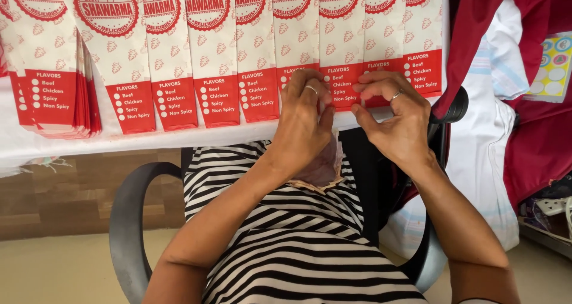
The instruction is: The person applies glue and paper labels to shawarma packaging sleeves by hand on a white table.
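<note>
Table (149,138), white top, edge toward the person; bears a row of paper sleeves.
Chair (128,220), black, curved armrests; the person sits in it in a striped black-and-white garment (286,238).
Red and white cloth (506,101), at right, partly cut off by the frame; a sheet of round stickers (554,66) lies on it.
Paper sleeves (214,54), white with red ends, laid overlapping side by side, long axis running away from the person, red ends pointing toward them; tops cut off. All flat; whether anything is inside cannot be told.
Stack of sleeves (53,89), far left, edges fanned.
Left hand (307,116), ring on one finger, fingers curled together on the red end of one sleeve (342,89) at the table edge.
Right hand (396,116), ringed, thumb and forefinger pinching that end; what they pinch is hidden.
Pinkish thing (325,167) in the lap, hard to make out
</note>
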